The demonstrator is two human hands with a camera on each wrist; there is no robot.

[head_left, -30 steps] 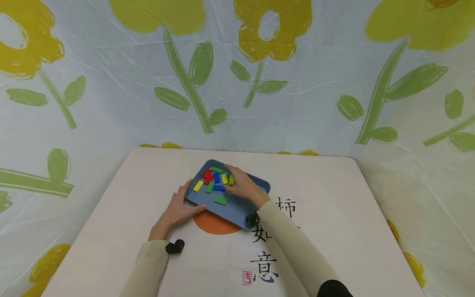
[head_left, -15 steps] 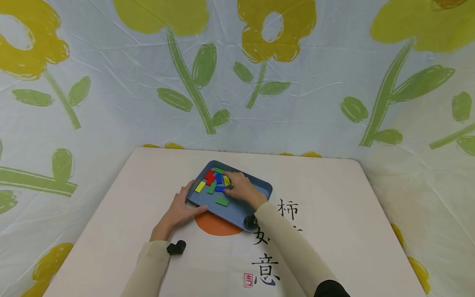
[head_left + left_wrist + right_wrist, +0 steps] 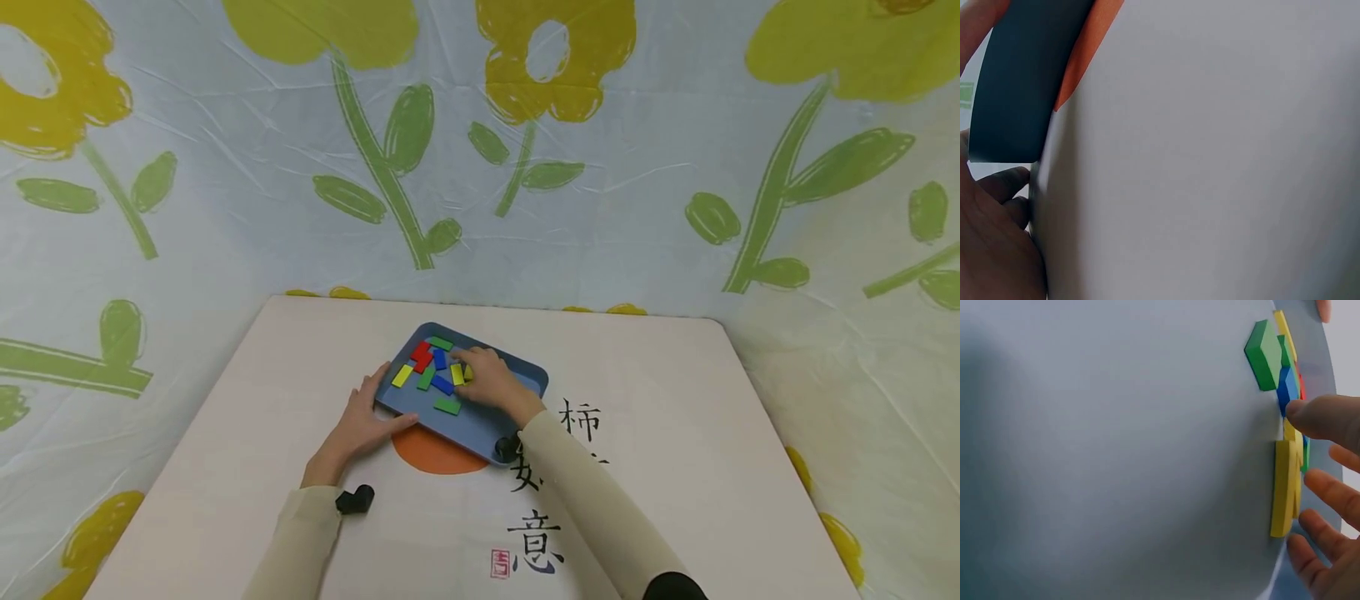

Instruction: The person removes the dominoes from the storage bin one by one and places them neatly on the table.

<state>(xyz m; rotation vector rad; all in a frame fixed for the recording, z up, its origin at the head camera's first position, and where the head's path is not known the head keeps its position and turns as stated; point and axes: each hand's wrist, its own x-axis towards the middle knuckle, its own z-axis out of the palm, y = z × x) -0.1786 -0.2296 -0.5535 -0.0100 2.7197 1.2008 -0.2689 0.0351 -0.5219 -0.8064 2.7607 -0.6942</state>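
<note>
A blue-grey tray (image 3: 472, 427) lies askew on the table, bearing several flat red, yellow, green and blue blocks. My left hand (image 3: 358, 429) holds its near left corner, thumb along the front edge and fingers at the left side. Over the middle of the tray is my right hand (image 3: 495, 385), fingers spread and slightly bent. In the right wrist view its thumb (image 3: 1322, 417) is right at a blue block (image 3: 1286, 390), and the fingertips are beside yellow blocks (image 3: 1283, 487). The hand partly hides these yellow blocks in the head view. A green block (image 3: 447, 406) lies apart, nearer the front edge.
Red blocks (image 3: 422, 357) and a yellow block (image 3: 402, 376) lie toward the tray's left end. The pale table mat (image 3: 660, 467) carries an orange print (image 3: 435, 454) and black characters (image 3: 534, 542). A flowered cloth (image 3: 600, 183) hangs behind the table.
Under my right thumb the front blue block has turned to a slant. My right hand has shifted slightly toward me, with the yellow blocks moving a little. The left hand keeps its place.
</note>
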